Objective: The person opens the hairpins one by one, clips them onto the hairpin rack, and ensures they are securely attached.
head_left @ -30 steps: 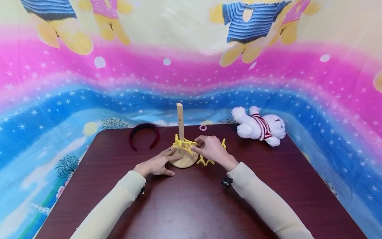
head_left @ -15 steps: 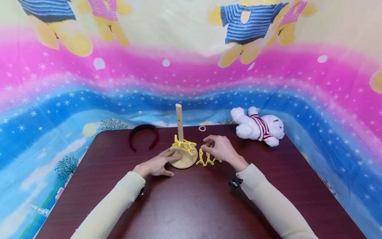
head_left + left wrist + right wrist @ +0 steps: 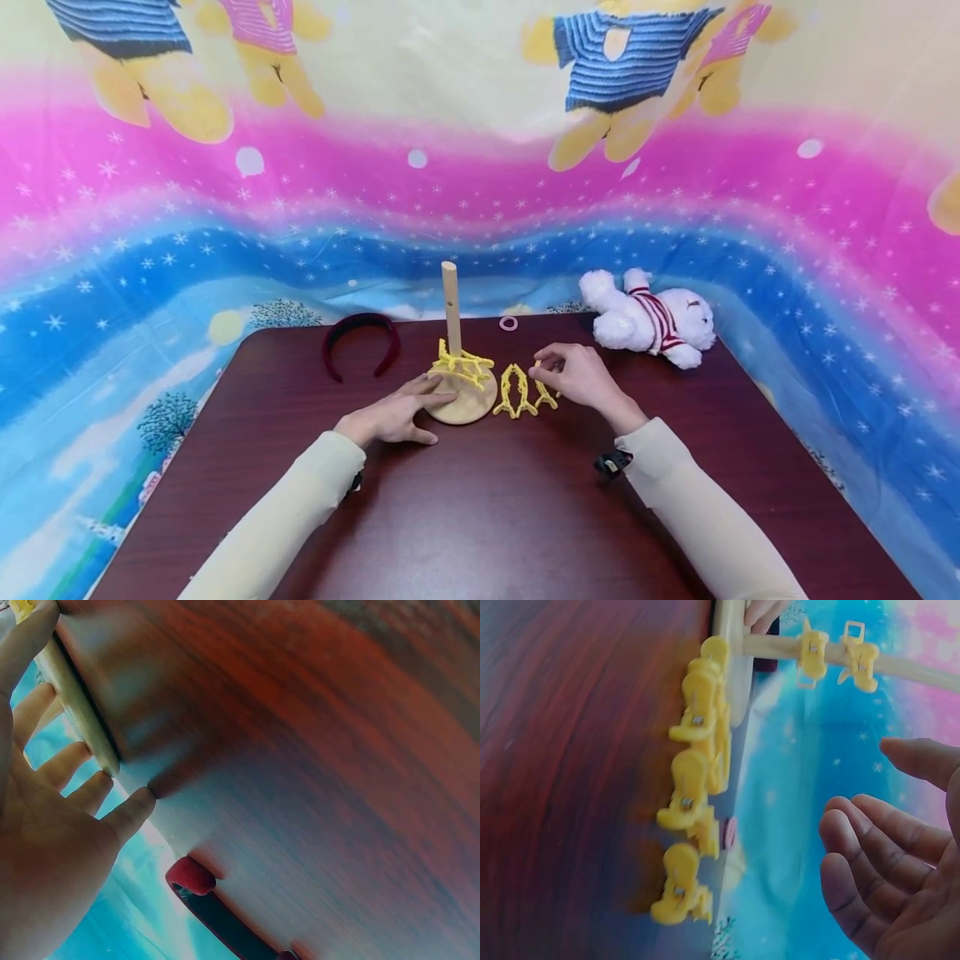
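Observation:
My left hand (image 3: 393, 408) rests its fingers on the round base (image 3: 467, 408) of a wooden stand. Low on the stand's upright post (image 3: 452, 304) hang yellow plastic clips (image 3: 463, 363); the right wrist view shows two spring clips (image 3: 812, 654) gripping the post one above the other. To the right of the base, several more yellow clips (image 3: 514, 392) stand in a row on the table. Over the right end of that row is my right hand (image 3: 576, 375), its fingers loosely bent and holding nothing in the right wrist view. It partly hides the end clip (image 3: 546, 395) in the head view.
On the dark wooden table (image 3: 465, 517), a dark red headband (image 3: 362, 325) lies behind on the left. A small pink ring (image 3: 509, 323) is near the back edge. At the back right lies a white plush bear (image 3: 651, 317). A printed cloth (image 3: 480, 192) hangs around the table.
My right hand has moved from beside the clips on the post rightward, over the standing row, uncovering clips there. The left hand stays on the base.

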{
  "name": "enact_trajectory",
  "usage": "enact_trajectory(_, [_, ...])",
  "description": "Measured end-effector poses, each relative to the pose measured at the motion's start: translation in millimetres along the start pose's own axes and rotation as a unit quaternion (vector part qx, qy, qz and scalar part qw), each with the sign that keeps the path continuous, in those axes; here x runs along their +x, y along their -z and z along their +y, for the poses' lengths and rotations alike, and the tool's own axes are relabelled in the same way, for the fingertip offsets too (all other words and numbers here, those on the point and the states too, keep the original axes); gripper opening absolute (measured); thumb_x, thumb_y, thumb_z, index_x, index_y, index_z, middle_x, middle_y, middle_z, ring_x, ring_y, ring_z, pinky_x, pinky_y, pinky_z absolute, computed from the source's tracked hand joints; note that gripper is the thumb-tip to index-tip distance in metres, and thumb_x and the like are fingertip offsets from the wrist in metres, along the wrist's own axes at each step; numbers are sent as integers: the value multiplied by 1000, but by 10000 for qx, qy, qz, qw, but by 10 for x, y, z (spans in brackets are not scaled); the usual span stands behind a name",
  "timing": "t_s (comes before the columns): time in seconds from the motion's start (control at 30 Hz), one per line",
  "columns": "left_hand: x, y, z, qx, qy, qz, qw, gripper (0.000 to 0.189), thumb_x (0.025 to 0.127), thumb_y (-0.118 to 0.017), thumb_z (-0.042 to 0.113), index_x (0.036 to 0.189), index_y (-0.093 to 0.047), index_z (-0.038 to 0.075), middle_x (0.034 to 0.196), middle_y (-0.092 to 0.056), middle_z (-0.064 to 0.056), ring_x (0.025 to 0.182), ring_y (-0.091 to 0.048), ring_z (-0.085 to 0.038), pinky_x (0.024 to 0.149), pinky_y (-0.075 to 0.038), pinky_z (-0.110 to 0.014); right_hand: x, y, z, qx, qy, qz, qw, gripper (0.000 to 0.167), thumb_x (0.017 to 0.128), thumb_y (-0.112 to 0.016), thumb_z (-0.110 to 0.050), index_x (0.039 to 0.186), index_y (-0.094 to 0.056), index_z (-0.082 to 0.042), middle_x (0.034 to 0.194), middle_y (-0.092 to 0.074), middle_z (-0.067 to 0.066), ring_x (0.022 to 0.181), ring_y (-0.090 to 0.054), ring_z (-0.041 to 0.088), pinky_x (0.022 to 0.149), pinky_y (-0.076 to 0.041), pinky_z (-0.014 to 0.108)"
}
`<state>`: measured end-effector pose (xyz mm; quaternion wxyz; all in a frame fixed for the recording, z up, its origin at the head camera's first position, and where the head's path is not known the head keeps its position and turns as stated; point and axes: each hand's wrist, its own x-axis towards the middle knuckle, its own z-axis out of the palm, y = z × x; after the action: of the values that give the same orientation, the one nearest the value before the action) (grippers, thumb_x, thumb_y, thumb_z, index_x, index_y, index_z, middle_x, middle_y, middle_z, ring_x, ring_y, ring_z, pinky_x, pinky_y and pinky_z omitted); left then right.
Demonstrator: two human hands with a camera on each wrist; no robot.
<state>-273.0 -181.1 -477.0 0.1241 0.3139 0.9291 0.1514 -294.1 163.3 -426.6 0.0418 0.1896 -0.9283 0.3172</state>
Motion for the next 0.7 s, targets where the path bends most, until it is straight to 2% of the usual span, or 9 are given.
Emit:
enact_trajectory(0.23, [5, -16, -6, 1, -113, 88, 9999, 77, 84, -80, 37, 152, -45, 25, 166, -20, -16, 155, -12, -38, 120, -28, -55, -47, 29, 199, -90, -275, 9, 9996, 33, 87, -76, -36, 107, -76, -10, 90, -77, 5, 64, -65, 8, 62, -51, 30])
enact_trajectory(0.4, [6, -20, -9, 11, -139, 122, 9998, 77, 84, -80, 37, 152, -45, 24, 166, -21, -16, 154, -13, -40, 120, -27, -55, -80, 19, 333, -147, -487, -58, 9987, 36, 87, -76, -36, 107, -75, -7, 89, -77, 5, 65, -66, 9, 62, -51, 30])
enact_trajectory(0.7, [6, -19, 6, -18, -148, 132, 9998, 77, 84, -80, 38, 152, -45, 24, 166, -21, -16, 154, -13, -42, 121, -26, -56, -104, -24, 514, -336, -915, -228, 9950, 31, 87, -74, -41, 99, -77, -12, 80, -74, 0, 67, -62, 11, 65, -49, 31])
